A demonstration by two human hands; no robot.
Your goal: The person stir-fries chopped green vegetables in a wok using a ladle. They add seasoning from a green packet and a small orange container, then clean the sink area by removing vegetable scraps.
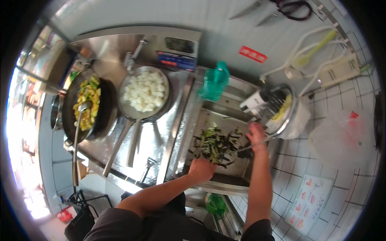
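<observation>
A stainless steel sink (208, 116) lies before me, with dark green vegetable peelings (215, 143) heaped on its bottom. My left hand (202, 169) is low over the front of the sink, its fingers curled down at the near edge of the peelings. Whether it grips some of them is hidden by the back of the hand. Toward the sink's right side is my right hand (256, 132), beside a metal-rimmed container (285, 126). A small dark object is by its fingertips, and blur leaves its grip unclear.
Left of the sink, a wok (68, 120) holds chopped yellow-green vegetables and a ladle (79, 123). White cubes of food (145, 92) fill a long-handled strainer (122, 104). A green plastic jug (215, 81) stands behind the sink. Scissors (294, 10) and a power strip (339, 70) are on the wall.
</observation>
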